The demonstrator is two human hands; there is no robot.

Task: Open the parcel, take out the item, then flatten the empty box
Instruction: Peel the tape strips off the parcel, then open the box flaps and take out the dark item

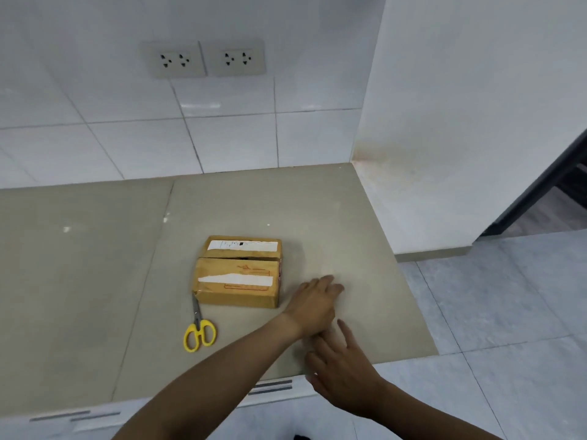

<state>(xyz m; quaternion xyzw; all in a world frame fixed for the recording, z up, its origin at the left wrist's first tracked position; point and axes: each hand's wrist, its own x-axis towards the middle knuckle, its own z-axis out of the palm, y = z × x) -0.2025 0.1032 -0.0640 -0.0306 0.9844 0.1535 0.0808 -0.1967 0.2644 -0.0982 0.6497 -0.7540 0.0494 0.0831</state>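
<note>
A brown cardboard parcel (239, 270) lies on the counter with its flaps down. A dark slit runs along the seam between them, and white label strips cross both flaps. My left hand (314, 301) rests palm down on the counter just right of the parcel, apart from it, fingers stretched to the right. My right hand (341, 368) hovers near the counter's front edge, right behind the left wrist, with its fingers spread and nothing in it. A faint glossy, see-through patch (320, 258) shows on the counter around the hands; what it is I cannot tell.
Yellow-handled scissors (199, 328) lie shut at the parcel's front left corner, blades touching it. The beige counter (95, 265) ends at a tiled wall with two socket plates (203, 60) behind and a white wall (444, 154) on the right. Grey floor tiles lie beyond the right edge.
</note>
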